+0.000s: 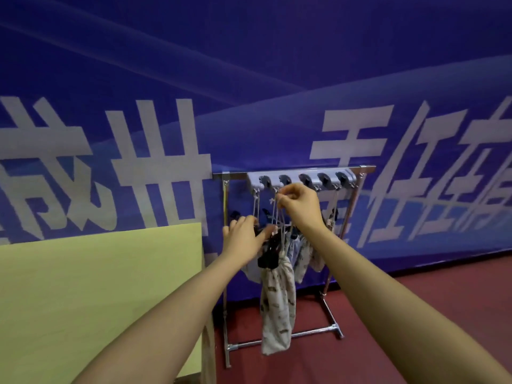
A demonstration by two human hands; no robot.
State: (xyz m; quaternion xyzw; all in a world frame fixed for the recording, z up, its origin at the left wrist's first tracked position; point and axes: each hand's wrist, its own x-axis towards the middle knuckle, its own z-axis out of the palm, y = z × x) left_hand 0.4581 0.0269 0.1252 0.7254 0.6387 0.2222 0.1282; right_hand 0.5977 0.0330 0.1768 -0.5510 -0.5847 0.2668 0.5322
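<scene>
Below the right hand pinching the cord, the patterned cloth hangs.
</scene>
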